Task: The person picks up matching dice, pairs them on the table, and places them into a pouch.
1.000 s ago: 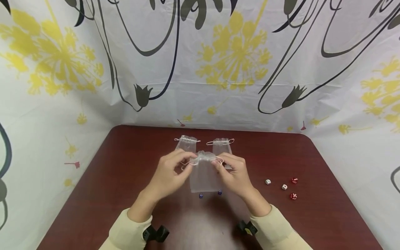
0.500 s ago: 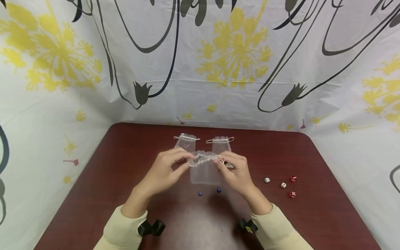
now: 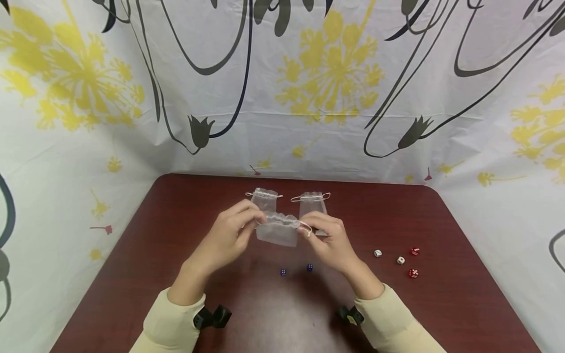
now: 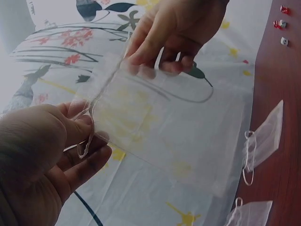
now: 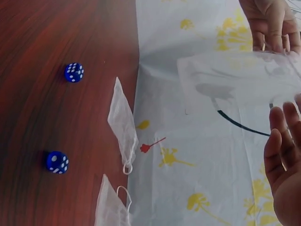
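Observation:
A sheer white drawstring pouch (image 3: 277, 234) hangs between my two hands, raised over the table. At one side of its gathered top, my left hand (image 3: 229, 233) pinches the fabric between thumb and fingers. My right hand (image 3: 328, 240) holds the opposite side, where a loop of the cord sticks out. Seen from the left wrist, the pouch (image 4: 174, 127) is spread flat and see-through, with nothing visible inside. Two blue dice, one (image 5: 74, 72) farther from the other (image 5: 57, 162) in the right wrist view, lie on the table nearer my body than the pouch.
Behind my hands, two more sheer pouches, a left one (image 3: 265, 201) and a right one (image 3: 311, 202), lie on the dark red table (image 3: 185, 196). To the right are two white dice (image 3: 400, 260) and two red dice (image 3: 413, 273). A patterned cloth (image 3: 247, 98) hangs behind.
The pouch's lower end has swung up and away from me, uncovering table around the blue dice. My left hand has shifted slightly left and up; my right hand keeps its hold.

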Demonstrator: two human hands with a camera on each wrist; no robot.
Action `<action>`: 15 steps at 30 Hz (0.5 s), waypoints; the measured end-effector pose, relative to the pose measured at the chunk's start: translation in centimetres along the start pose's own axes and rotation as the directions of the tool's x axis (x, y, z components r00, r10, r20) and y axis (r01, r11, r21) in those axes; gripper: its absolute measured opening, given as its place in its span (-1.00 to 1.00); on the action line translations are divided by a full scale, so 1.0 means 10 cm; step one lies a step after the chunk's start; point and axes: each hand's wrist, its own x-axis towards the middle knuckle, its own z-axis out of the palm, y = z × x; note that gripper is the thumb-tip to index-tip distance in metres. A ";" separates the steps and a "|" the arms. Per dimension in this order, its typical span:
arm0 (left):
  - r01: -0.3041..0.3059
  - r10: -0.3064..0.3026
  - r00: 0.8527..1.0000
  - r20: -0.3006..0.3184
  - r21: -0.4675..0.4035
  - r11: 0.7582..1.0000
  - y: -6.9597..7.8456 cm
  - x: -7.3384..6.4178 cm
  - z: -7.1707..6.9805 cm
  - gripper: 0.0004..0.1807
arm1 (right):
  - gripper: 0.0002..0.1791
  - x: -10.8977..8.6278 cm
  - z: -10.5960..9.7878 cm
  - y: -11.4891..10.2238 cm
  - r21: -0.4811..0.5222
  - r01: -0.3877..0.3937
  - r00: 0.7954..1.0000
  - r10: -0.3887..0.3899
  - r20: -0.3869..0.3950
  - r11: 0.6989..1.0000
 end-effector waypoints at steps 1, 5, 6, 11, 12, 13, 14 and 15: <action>-0.011 0.011 1.000 0.003 -0.006 1.000 0.00 0.00 0.00 -0.74 | -0.91 0.01 0.00 -0.01 0.005 -0.003 1.000 0.003 0.000 1.000; -0.050 0.050 0.999 0.002 -0.028 0.998 0.02 0.02 0.02 -0.76 | -0.89 0.04 0.03 -0.04 0.012 -0.014 1.000 0.014 -0.006 1.000; -0.054 0.054 0.999 -0.001 -0.031 0.998 0.02 0.02 0.03 -0.76 | -0.90 0.04 0.03 -0.04 0.017 -0.016 1.000 0.016 -0.001 1.000; -0.043 0.043 0.999 -0.015 -0.031 0.999 0.04 0.02 0.01 -0.76 | -0.84 0.05 0.03 -0.06 0.096 -0.051 0.999 0.050 0.008 0.994; -0.038 0.038 0.999 -0.014 -0.031 0.999 0.05 0.02 0.01 -0.75 | -0.82 0.05 0.03 -0.06 0.107 -0.053 0.999 0.054 -0.007 0.993; -0.037 0.036 0.999 -0.012 -0.032 0.999 0.05 0.02 0.00 -0.75 | -0.79 0.05 0.02 -0.07 0.116 -0.054 0.998 0.057 -0.026 0.992; -0.037 0.037 0.999 -0.011 -0.032 0.999 0.05 0.02 -0.01 -0.74 | -0.78 0.05 0.02 -0.08 0.116 -0.051 0.997 0.056 -0.047 0.992; -0.040 0.040 0.999 -0.009 -0.032 0.999 0.06 0.02 -0.01 -0.74 | -0.78 0.06 0.02 -0.08 0.115 -0.050 0.996 0.057 -0.066 0.992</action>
